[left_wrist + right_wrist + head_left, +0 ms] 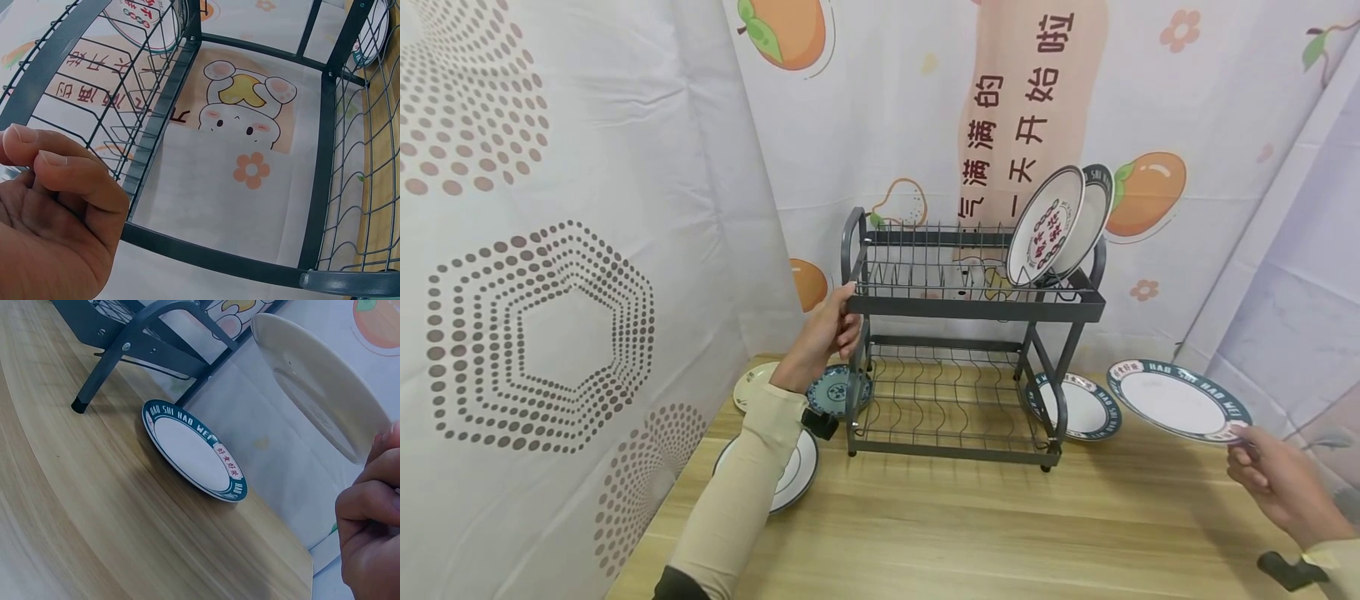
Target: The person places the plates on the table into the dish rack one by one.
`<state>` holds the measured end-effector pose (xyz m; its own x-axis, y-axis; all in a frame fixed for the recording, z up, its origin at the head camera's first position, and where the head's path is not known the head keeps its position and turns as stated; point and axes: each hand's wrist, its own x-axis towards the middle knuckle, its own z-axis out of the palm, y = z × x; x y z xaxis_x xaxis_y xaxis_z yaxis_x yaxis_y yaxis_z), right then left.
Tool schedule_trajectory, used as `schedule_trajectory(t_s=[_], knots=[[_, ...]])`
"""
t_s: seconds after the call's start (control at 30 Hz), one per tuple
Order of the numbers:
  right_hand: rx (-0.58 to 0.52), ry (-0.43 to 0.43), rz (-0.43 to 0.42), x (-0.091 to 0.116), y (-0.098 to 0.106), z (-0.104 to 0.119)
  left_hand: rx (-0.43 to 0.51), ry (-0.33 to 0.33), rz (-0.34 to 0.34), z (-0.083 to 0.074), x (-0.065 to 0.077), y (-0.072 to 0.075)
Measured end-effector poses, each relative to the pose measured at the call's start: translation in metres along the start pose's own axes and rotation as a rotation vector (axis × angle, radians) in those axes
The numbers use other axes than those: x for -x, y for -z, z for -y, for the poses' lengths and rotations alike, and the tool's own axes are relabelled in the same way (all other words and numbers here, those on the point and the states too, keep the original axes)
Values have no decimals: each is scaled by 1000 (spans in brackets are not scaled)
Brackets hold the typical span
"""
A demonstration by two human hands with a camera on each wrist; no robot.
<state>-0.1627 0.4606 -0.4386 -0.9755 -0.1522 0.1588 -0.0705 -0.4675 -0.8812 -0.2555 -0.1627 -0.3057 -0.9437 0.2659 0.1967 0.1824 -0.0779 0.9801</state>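
At the upper left corner of a dark grey two-tier dish rack [977, 308], my left hand [823, 337] grips the frame with curled fingers. Off to the right of the rack, my right hand [1281, 479] pinches the rim of a white plate [1180, 400] with a green lettered border, held above the table. The right wrist view shows the pale underside of this plate [319, 387]. Two plates lean upright at the right end of the upper tier: a white plate with red print [1037, 233] in front, a green-bordered plate [1101, 204] behind it.
Another green-bordered plate [1078, 408] lies on the wooden table [970, 533], just right of the rack. To the left are a blue patterned plate [830, 392], a pale yellow plate [751, 385] and a dark-rimmed white plate [803, 471] partly hidden by my left arm. Printed curtains [880, 125] hang behind.
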Motion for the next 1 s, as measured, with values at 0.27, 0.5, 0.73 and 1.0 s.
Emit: schedule_trajectory(t_s=[0.27,0.5,0.73,1.0], knots=[[-44,-6,20,-1,-5,1,-7,-6,-31,1,-1,-1],[-46,-4,29,0,-11,3,-17,-11,-45,-1,-1,-2],[-51,11,57,-1,-13,7,-18,-11,-53,-1,-2,-1],[-44,8,65,3,-14,10,-12,15,-55,-1,0,-2]])
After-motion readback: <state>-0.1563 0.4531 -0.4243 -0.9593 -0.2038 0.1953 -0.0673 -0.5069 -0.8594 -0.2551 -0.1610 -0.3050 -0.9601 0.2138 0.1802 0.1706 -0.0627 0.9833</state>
